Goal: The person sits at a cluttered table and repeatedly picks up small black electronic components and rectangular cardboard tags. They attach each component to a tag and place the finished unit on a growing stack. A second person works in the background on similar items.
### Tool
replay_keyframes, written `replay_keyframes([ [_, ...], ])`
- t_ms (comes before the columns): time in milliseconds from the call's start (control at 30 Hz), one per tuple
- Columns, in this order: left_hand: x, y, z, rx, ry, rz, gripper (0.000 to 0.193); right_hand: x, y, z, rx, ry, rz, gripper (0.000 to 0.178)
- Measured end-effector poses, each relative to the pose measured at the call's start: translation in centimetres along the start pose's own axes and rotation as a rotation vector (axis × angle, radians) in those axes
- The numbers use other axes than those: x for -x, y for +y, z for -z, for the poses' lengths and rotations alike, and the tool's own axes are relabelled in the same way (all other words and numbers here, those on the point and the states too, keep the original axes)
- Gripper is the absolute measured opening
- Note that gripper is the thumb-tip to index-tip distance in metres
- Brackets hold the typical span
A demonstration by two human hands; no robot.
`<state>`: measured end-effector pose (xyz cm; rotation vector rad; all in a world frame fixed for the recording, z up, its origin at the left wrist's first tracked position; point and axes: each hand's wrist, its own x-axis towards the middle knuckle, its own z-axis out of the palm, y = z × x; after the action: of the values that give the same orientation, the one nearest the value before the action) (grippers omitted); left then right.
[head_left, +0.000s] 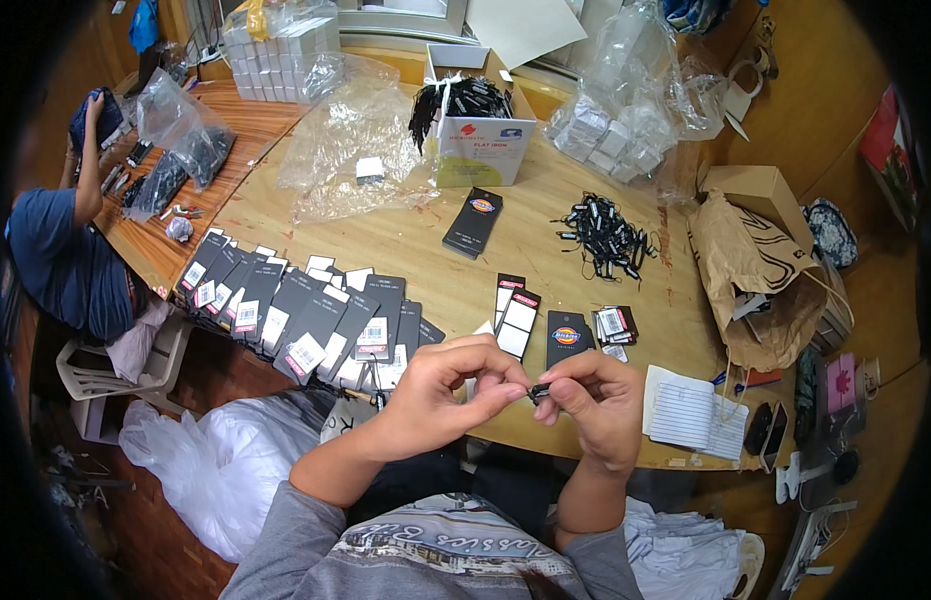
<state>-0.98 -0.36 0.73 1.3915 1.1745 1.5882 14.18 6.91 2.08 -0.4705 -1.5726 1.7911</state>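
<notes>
My left hand [448, 392] and my right hand [593, 402] meet just over the near edge of the wooden table [426, 262]. Both pinch a small black fastener [539, 392] between thumbs and fingertips. Behind them lie a black tag with an oval logo [566, 337] and black-and-white tags [516, 318]. A long row of overlapping black hang tags with barcode stickers [306, 320] stretches to the left of my left hand. A heap of black string fasteners [606, 235] lies further back on the right.
A white box with black strings [478, 128] stands at the back, beside clear plastic bags [356, 150] and small white boxes [281, 50]. A brown paper bag [761, 285], a notebook [694, 412] and phones [766, 428] are on the right. Another person [66, 240] sits at far left.
</notes>
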Motion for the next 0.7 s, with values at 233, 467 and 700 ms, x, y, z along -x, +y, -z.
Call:
replay_keyframes([
  [233,0.3,0.3,-0.2,0.054,0.071,0.049,0.007,0.1,0.1,0.2,0.002,0.024,-0.006,0.010],
  [467,0.3,0.5,-0.1,-0.015,0.047,0.012,0.007,0.1,0.1,0.2,0.008,0.014,0.006,0.009],
  [700,0.2,1.1,0.0,-0.149,0.015,0.013,0.008,0.1,0.0,0.2,0.061,0.020,-0.003,0.008],
])
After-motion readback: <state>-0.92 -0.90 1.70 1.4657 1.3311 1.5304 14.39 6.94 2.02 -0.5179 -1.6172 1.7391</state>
